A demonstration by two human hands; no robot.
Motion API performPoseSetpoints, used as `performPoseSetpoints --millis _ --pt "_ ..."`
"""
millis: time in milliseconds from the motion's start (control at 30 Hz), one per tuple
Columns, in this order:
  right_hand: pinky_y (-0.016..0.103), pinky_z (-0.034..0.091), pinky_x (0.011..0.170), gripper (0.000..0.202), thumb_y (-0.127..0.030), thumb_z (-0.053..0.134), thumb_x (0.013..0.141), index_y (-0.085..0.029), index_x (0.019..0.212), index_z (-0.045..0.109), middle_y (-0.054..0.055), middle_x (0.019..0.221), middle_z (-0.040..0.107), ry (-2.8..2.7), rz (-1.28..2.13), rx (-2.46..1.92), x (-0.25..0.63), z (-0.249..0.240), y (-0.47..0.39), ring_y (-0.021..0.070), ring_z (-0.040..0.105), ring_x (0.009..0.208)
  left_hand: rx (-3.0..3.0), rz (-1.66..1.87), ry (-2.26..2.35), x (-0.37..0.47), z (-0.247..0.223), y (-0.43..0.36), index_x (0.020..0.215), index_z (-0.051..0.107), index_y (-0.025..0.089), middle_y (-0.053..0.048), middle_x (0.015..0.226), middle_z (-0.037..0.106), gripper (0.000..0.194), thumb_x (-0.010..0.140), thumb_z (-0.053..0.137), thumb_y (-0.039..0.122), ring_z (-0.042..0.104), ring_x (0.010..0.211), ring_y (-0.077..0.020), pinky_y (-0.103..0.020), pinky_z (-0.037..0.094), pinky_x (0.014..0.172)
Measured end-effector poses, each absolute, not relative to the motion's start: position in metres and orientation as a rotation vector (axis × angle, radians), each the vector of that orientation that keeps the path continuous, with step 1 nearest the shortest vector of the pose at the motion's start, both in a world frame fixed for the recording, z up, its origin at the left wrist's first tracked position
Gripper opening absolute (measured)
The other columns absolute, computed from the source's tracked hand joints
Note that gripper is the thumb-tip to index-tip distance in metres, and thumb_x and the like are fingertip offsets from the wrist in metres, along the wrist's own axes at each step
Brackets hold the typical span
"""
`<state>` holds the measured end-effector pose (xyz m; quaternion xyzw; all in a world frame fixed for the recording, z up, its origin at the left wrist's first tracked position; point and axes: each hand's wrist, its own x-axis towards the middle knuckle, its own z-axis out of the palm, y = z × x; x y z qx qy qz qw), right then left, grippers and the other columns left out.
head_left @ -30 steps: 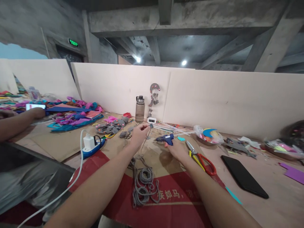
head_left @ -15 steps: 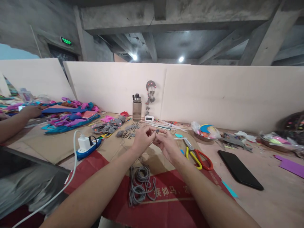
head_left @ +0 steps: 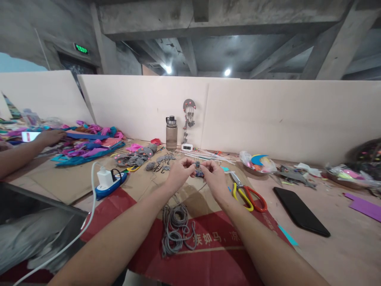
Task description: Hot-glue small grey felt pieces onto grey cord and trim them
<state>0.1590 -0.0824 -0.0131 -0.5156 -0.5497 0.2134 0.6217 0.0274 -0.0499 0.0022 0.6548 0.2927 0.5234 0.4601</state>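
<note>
From my end of the feed, my left hand [head_left: 179,173] and right hand [head_left: 213,177] are both pinched on a little grey piece [head_left: 197,164], held between the fingertips over the brown cardboard [head_left: 145,190]. Too small for me to make out its texture. Below it, soft-looking grey cord [head_left: 177,230] lies in loose round loops on a creased red sheet [head_left: 208,270]. Scissors [head_left: 239,184] with loopy red and yellow handles sit near my right wrist, then a flat black phone [head_left: 301,211].
</note>
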Motion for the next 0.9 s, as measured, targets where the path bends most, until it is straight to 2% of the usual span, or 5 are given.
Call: performPoseSetpoints --millis 733,900 --pt "0.024 0.032 0.05 0.019 -0.037 0.06 0.071 -0.018 0.07 0.06 -0.002 0.057 0.051 -1.286 0.315 -1.349 0.1605 -0.0052 -0.0892 0.0123 0.043 0.054 1.811 1.265 0.774 0.0274 -0.0003 -0.0482 0.073 0.062 0.014 0.001 0.055 0.055 0.014 0.071 0.059 0.028 0.049 0.047 -0.0097 -0.022 0.039 0.049" --pt "0.023 0.031 0.049 0.019 -0.037 0.06 0.07 -0.018 0.072 0.059 -0.005 0.054 0.044 -1.275 0.316 -1.357 0.1604 -0.0052 -0.0891 0.0108 0.039 0.052 1.858 1.245 0.816 0.0268 0.002 -0.0502 0.073 0.06 0.014 0.003 0.052 0.052 0.013 0.071 0.057 0.027 0.047 0.047 -0.0093 -0.022 0.037 0.049"
